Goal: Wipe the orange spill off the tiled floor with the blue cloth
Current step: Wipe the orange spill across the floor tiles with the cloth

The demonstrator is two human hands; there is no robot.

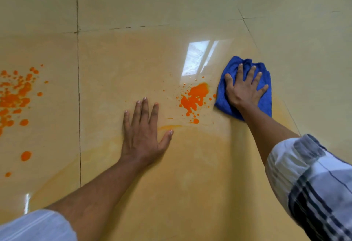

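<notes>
Your right hand presses the cloth flat, fingers spread, just right of the nearest spill. Sweep left through it with even pressure. Your left hand braces open on the floor; more splatter waits far left.

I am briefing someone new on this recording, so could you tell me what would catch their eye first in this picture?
The bright orange puddle in the middle of the glossy tiled floor stands out first, with a wider field of orange splatter at the left edge. Just right of the puddle, the right hand presses flat on a vivid blue cloth, while the left hand rests open on the floor nearer the camera.
</notes>
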